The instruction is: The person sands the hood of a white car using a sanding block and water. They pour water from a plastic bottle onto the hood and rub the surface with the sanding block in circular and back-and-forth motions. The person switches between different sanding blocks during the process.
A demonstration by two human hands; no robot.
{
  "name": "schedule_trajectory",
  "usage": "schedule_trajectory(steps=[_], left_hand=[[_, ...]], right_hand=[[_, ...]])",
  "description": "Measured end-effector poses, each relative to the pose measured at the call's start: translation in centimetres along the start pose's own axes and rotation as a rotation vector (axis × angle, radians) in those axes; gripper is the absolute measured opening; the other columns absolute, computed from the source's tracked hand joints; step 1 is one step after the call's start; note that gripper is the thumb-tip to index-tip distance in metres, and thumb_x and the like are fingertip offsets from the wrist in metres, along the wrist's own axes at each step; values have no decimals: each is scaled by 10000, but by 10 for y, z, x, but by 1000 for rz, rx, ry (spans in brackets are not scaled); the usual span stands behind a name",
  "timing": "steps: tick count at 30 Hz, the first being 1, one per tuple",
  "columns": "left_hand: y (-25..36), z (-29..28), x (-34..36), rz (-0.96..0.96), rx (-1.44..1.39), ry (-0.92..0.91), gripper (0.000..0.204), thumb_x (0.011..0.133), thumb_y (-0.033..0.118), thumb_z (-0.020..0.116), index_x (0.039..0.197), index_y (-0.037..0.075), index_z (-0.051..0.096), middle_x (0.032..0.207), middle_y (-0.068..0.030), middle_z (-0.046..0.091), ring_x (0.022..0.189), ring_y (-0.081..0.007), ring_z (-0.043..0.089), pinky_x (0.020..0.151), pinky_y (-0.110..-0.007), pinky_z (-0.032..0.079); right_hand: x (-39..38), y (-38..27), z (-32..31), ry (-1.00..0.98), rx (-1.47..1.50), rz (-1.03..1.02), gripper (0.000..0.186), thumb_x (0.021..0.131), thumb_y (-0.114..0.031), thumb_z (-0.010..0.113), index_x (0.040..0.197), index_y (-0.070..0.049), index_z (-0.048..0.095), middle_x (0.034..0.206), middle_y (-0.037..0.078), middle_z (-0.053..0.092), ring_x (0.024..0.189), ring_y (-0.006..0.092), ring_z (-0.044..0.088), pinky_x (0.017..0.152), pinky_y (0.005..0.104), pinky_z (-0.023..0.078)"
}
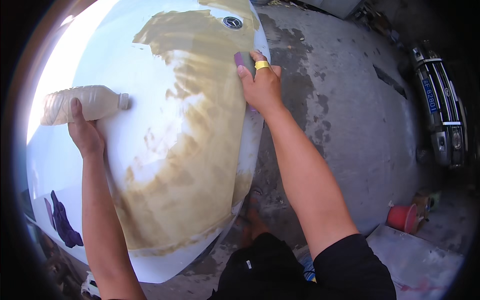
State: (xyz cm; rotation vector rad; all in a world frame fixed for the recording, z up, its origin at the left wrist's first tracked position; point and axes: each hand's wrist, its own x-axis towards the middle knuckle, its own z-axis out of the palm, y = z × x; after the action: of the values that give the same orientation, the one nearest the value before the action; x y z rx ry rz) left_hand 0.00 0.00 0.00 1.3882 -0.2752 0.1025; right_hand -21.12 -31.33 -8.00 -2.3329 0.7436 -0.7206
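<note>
A car hood (pixel 205 120), white with wide tan-brown patches, spreads out in front of me. My left hand (pixel 86 131) is closed around a clear plastic bottle (pixel 95 102) of cloudy liquid, tipped on its side above the white paint with its neck to the right. Near the hood's right edge, my right hand (pixel 263 90) presses a sanding block (pixel 245 59) against the tan surface. Purple sandpaper shows at its far end and below my palm; the hand hides the middle. Yellow tape (pixel 261 64) wraps one finger.
A round emblem (pixel 232 22) sits on the hood beyond my right hand. A dark crumpled cloth (pixel 64 222) lies at the lower left. Right of the hood, the concrete floor (pixel 355 110) has wet patches. A red bucket (pixel 401 218) and another vehicle's front (pixel 440 100) stand farther right.
</note>
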Motion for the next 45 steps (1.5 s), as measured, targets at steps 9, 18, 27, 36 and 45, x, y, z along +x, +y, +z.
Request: schedule_trajectory(steps=[9,18,27,36,45], left_hand=[[5,-4,1,22,3,5,683,955,441,618,1401,-20,380,1319,-146,520,1214,-269,538,1060,-408,439],[1,3,2,-5,-23,-3,681,964,446,601,1387,-46,394,1322,-170,533,1221,-286,548,1078,-423,438],[6,-9,2,-49,-49,29,683,957,466,599,1370,-45,412,1304,-156,547,1204,-269,557,1066,-409,440],[1,-12,6,-43,-48,20,710,950,492,597,1375,-44,408,1314,-157,544,1211,-275,556,1072,-417,435],[3,-6,8,-36,-15,5,683,955,486,589,1363,-36,421,1314,-152,545,1214,-270,553,1073,-411,433]], right_hand=[[-203,-62,-21,-66,38,-276,609,801,-203,742,1363,-104,530,1524,83,433,1179,386,467,983,517,381],[-2,-3,-8,-6,74,94,552,866,-267,679,1360,-79,519,1469,115,491,1156,353,484,972,485,393],[-128,-33,-13,-26,49,-189,586,832,-259,727,1366,-110,538,1504,74,456,1199,342,468,1004,478,377],[-93,-13,-7,14,102,-130,585,848,-241,705,1379,-90,512,1494,106,467,1164,353,492,997,479,385],[-34,11,-10,47,163,-74,557,866,-230,698,1363,-56,515,1433,142,523,1165,365,494,1012,441,402]])
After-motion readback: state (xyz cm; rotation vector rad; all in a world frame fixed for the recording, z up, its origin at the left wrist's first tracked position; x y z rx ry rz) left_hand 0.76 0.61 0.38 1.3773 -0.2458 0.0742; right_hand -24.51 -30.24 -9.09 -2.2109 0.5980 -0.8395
